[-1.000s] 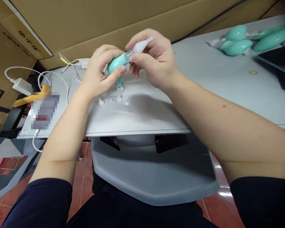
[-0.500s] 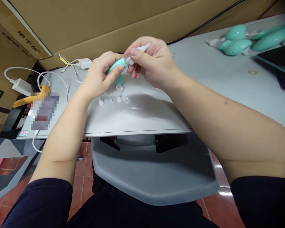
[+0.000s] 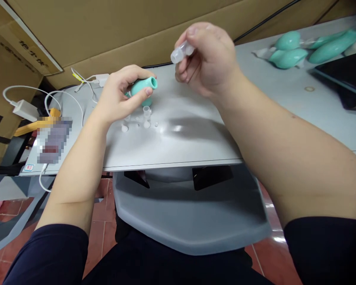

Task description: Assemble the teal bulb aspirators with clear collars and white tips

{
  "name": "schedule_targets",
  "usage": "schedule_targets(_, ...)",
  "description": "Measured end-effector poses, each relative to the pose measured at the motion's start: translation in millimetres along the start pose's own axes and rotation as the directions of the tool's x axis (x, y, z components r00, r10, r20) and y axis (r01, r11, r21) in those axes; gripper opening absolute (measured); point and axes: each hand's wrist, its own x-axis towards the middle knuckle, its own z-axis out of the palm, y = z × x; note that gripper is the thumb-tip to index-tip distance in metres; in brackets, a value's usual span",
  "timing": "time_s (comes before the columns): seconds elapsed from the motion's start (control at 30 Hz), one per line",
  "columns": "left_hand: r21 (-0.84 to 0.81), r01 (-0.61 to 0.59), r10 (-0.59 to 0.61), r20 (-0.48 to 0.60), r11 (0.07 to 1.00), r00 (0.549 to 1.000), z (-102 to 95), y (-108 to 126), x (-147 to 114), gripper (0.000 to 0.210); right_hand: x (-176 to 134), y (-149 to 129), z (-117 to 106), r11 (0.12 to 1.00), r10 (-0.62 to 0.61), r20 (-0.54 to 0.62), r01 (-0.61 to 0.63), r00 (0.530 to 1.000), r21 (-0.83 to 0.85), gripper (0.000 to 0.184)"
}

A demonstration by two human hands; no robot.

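My left hand [image 3: 123, 89] is wrapped round a mint-green rubber squeeze bulb [image 3: 141, 87], whose round open mouth points right. Up and to the right, my right hand [image 3: 209, 57] pinches a clear plastic nozzle [image 3: 181, 52], its hollow end facing the bulb. A gap separates the nozzle from the bulb; the nozzle's other end is covered by my fingers. Small clear plastic parts lie on the table below my left hand, among them a cup-shaped piece [image 3: 146, 111] and a white disc-like piece [image 3: 125, 128].
More mint-green bulbs [image 3: 289, 58] in clear wrapping lie at the right of the grey table [image 3: 172, 150], beside a dark flat device [image 3: 344, 75]. White cables, a charger [image 3: 25, 109] and a blurred-out phone [image 3: 55, 140] are at the left. Cardboard [image 3: 121, 27] stands behind.
The nozzle has come off the bulb's mouth. My right hand has carried it up and to the right, while my left hand keeps the bulb in nearly the same place.
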Motion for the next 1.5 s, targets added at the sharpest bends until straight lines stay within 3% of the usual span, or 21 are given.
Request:
schedule_targets(0.07,-0.044,0.032,-0.033,-0.022,0.999,0.999,1.7,-4,2,0.05,6,3,-4,0.996,-0.019,-0.132,0.008,0.991,-0.084,0.033)
schedule_targets(0.17,-0.096,0.041,-0.046,-0.048,0.995,0.998,6.9,-16,10,0.045,13,14,-8,0.989,-0.031,-0.202,0.002,0.979,-0.146,0.035)
schedule_targets(0.3,-0.007,0.056,-0.056,0.046,0.998,0.997,14.3,-24,28,0.036,16,25,-9,0.982,-0.066,-0.184,0.031,0.981,-0.188,0.027)
schedule_targets(0.53,0.054,0.168,-0.174,0.144,0.984,0.974,38.4,-15,62,0.023,15,25,-6,0.975,-0.126,-0.165,0.092,0.978,-0.202,0.028)
schedule_targets(0.7,0.063,0.189,-0.198,0.209,0.98,0.958,56.5,-34,67,0.022,22,34,-11,0.964,-0.195,-0.175,0.155,0.965,-0.217,0.024)
schedule_targets(0.8,0.087,0.209,-0.222,0.202,0.974,0.954,62.7,-48,60,0.025,25,38,-15,0.946,-0.254,-0.145,0.214,0.956,-0.242,0.026)
schedule_targets(0.9,0.13,0.197,-0.214,0.136,0.972,0.967,61.0,-51,53,0.037,23,37,-16,0.948,-0.236,-0.117,0.202,0.965,-0.246,0.023)
schedule_targets(1.03,0.042,0.149,-0.151,0.037,0.988,0.988,46.0,-35,48,0.03,13,30,-12,0.962,-0.21,-0.012,0.205,0.978,-0.179,0.032)
schedule_targets(1.17,-0.083,0.082,-0.081,0.02,0.993,0.997,30.5,-11,49,0.019,3,23,-4,0.966,-0.194,0.109,0.209,0.975,-0.152,0.04)
schedule_targets(1.33,-0.208,-0.019,0.016,-0.018,0.978,1.0,28.4,0,44,0.017,-4,17,0,0.972,-0.175,0.144,0.195,0.974,-0.135,0.043)
schedule_targets(1.43,-0.143,0.027,-0.032,-0.032,0.989,0.999,31.4,-7,38,0.02,-5,16,-3,0.961,-0.202,0.176,0.23,0.963,-0.156,0.035)
schedule_targets(1.5,-0.042,0.043,-0.046,-0.059,0.998,0.997,33.2,-14,33,0.028,-6,15,-4,0.95,-0.18,0.2,0.224,0.963,-0.219,0.019)
